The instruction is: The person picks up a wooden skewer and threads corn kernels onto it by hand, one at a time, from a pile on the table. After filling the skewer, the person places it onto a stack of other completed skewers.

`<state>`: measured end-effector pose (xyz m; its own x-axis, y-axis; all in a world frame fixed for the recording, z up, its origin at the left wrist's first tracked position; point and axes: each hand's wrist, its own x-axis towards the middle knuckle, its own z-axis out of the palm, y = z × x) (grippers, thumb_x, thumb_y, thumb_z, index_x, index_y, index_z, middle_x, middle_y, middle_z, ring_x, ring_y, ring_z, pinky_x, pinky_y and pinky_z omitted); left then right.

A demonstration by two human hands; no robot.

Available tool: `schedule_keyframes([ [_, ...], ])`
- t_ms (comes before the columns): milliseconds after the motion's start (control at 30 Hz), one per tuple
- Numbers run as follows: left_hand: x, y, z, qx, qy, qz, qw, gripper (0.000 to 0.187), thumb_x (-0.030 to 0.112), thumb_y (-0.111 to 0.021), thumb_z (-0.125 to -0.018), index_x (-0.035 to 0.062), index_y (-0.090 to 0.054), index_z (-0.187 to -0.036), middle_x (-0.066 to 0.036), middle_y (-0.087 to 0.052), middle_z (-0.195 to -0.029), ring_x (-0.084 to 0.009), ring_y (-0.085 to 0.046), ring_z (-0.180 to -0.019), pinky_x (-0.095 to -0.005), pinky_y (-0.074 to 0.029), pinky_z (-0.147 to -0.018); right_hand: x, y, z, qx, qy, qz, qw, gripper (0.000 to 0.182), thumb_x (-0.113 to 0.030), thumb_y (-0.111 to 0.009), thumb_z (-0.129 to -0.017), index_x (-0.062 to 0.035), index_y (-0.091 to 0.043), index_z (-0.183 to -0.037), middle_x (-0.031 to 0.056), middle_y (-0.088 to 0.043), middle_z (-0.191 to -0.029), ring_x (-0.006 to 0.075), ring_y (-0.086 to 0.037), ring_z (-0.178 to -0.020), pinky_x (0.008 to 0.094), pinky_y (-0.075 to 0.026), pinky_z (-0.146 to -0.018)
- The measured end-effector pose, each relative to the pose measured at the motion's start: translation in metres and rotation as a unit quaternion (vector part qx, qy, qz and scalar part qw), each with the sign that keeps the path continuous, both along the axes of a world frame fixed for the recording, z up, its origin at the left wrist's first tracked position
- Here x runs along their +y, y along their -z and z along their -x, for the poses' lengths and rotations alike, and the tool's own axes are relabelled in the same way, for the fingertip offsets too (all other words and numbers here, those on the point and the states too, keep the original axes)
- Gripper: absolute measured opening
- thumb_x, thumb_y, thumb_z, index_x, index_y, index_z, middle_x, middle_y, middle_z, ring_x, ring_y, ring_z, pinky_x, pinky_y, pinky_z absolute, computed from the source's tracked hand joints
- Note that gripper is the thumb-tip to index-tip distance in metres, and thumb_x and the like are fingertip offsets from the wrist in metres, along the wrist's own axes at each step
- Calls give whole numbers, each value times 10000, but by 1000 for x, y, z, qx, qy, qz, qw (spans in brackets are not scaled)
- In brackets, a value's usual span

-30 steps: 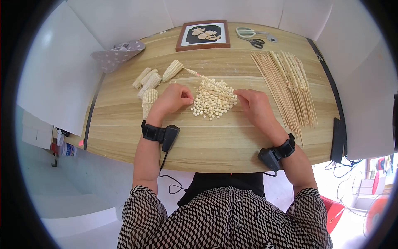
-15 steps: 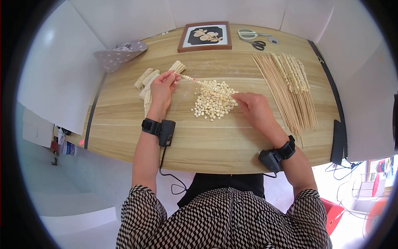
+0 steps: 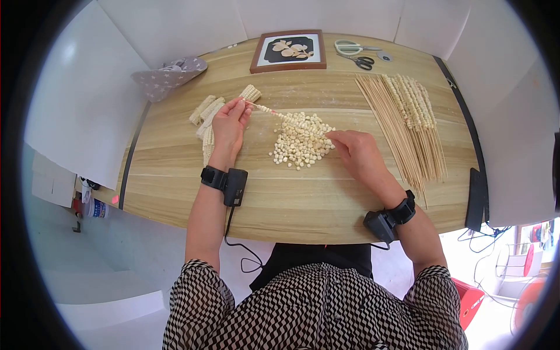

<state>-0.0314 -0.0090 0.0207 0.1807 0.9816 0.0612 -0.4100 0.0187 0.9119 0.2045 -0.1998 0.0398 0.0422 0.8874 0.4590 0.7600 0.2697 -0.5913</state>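
Between my two hands runs a thin skewer with kernels threaded on it (image 3: 271, 111). My left hand (image 3: 230, 123) pinches its upper left end, beside several pale corn cobs (image 3: 208, 114). At the right edge of a heap of loose white kernels (image 3: 298, 149), my right hand (image 3: 359, 151) is closed with thumb and forefinger at the skewer's other end. That stretch of the skewer lies over the heap and is hard to tell from the kernels.
On the right lie bare skewers (image 3: 391, 125) and kernel-covered skewers (image 3: 411, 105). A framed picture (image 3: 289, 51), scissors (image 3: 356, 57) and a grey starred cloth (image 3: 169, 79) are along the back. A black strip (image 3: 475, 198) lies at the right edge.
My left hand has shifted very slightly, with its end of the skewer. My right hand stays nearly in place.
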Motion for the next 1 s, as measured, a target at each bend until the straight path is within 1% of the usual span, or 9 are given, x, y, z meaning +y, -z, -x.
schedule_keyframes([
  [100,0,1,-1,-9,-7,0,1000,192,33,-571,-910,-72,-587,-1070,-137,-642,-961,-173,-625,-842,-234,-536,-746,-1,0,0,-1,3,1,1000,196,-21,-583,-807,-34,-661,-987,178,-635,-783,353,-619,-723,419,-500,-657],
  [300,-2,1,-3,18,-23,-20,999,195,32,-582,-903,-77,-583,-1064,-142,-641,-959,-182,-625,-839,-249,-538,-751,-1,1,1,-3,8,1,1000,194,-25,-585,-805,-35,-661,-983,177,-633,-780,353,-618,-726,422,-497,-654],
  [500,-1,4,-2,-15,7,11,1000,183,45,-576,-909,-65,-588,-1055,-134,-642,-949,-181,-622,-833,-251,-530,-735,0,4,3,8,1,-8,1000,188,-29,-587,-808,-36,-661,-981,182,-632,-785,358,-617,-727,426,-498,-656],
  [567,-3,1,-3,-37,9,26,999,176,69,-571,-917,-54,-593,-1041,-124,-642,-937,-175,-618,-823,-241,-524,-720,0,3,3,15,-3,-16,1000,189,-29,-587,-809,-37,-660,-983,183,-632,-787,360,-617,-727,426,-498,-656],
  [700,-3,0,-2,-29,10,26,999,172,96,-564,-926,-47,-597,-1016,-111,-638,-909,-167,-614,-809,-230,-514,-701,-2,-1,4,14,1,5,1000,196,-25,-587,-809,-36,-658,-991,185,-633,-789,362,-617,-731,425,-500,-662],
  [767,1,4,1,-35,50,31,998,158,98,-555,-932,-36,-598,-1005,-97,-622,-885,-152,-599,-791,-224,-488,-657,-2,-1,4,15,2,12,1000,197,-24,-587,-808,-35,-657,-992,185,-633,-790,363,-617,-732,425,-501,-664],
  [800,0,3,1,-35,50,31,998,158,98,-555,-932,-36,-598,-1005,-97,-622,-885,-152,-599,-791,-224,-488,-657,-2,-1,4,15,1,8,1000,198,-22,-586,-808,-35,-657,-992,184,-633,-789,363,-617,-731,426,-500,-664],
  [867,-1,2,1,-82,75,66,992,146,91,-534,-940,-34,-594,-986,-90,-606,-868,-156,-582,-779,-228,-455,-617,-1,0,4,15,0,4,1000,198,-21,-585,-807,-35,-657,-991,184,-633,-789,362,-617,-731,427,-500,-664],
  [1000,0,3,0,-107,80,101,986,140,82,-519,-943,-35,-588,-974,-88,-595,-864,-167,-572,-778,-236,-439,-606,-1,2,3,12,-1,1,1000,200,-16,-583,-805,-28,-656,-991,185,-633,-793,361,-616,-740,426,-500,-669],
])
